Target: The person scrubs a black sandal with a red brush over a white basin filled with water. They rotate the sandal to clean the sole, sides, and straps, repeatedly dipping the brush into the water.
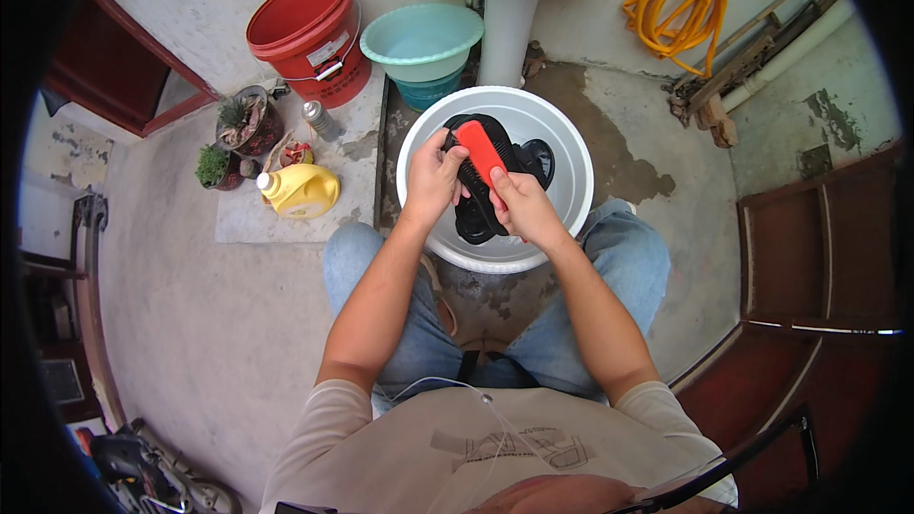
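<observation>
Between my knees stands a white plastic basin (580,218). My left hand (434,178) grips the side of a black shoe (475,210) over the basin, its ridged sole partly in view. In my right hand (520,203) is a red brush (480,146), laid across the shoe, its back facing up; the bristles are mostly hidden. Another black shoe (541,157) lies in the basin at the right, largely covered by the held one.
Left of the basin, a concrete slab (350,193) carries a yellow jug (303,190), a spray can (320,120), potted plants (246,118) and a red bucket (307,36). Behind are a teal basin (423,43) and a sink pedestal (507,28). A coiled orange hose (675,7) hangs back right.
</observation>
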`<state>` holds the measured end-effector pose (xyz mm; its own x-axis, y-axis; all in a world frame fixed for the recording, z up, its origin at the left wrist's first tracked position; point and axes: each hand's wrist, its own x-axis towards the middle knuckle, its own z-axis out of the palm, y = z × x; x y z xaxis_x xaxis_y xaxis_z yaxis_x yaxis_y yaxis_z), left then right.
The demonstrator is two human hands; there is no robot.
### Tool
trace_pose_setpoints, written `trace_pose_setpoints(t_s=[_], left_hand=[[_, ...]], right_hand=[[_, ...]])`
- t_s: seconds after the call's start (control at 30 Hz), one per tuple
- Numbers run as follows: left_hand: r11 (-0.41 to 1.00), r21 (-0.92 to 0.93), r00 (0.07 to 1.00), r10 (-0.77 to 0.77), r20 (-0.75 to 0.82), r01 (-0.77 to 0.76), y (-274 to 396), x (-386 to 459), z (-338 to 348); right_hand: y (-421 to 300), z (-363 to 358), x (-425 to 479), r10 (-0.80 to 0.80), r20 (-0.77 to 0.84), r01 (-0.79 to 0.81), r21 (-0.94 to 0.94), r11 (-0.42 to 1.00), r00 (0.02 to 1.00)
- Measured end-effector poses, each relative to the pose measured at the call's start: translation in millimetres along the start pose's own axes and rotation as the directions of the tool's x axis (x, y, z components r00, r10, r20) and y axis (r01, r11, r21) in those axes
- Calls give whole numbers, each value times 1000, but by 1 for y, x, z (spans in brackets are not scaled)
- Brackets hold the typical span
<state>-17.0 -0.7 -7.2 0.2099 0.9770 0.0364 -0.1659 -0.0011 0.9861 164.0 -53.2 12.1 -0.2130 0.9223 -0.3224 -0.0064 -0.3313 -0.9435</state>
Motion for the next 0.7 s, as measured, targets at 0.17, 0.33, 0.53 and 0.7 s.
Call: trace_pose_setpoints(t_s=[0.17, 0.33, 0.53, 0.7], left_hand=[[1000, 3, 1000, 26, 12, -26, 1, -1, 0], [998, -40, 999, 39, -8, -39, 6, 0, 1], [1000, 17, 1000, 5, -30, -5, 10, 0, 0], [999, -25, 996, -46, -75, 45, 27, -2, 4]], right_hand=[[5, -21, 18, -72, -216, 64, -40, 997, 974], [6, 0, 2, 6, -32, -6, -9, 1000, 999], [14, -38, 25, -30, -317, 34, 5, 999, 948], [-9, -36, 7, -88, -338, 84, -26, 996, 937]])
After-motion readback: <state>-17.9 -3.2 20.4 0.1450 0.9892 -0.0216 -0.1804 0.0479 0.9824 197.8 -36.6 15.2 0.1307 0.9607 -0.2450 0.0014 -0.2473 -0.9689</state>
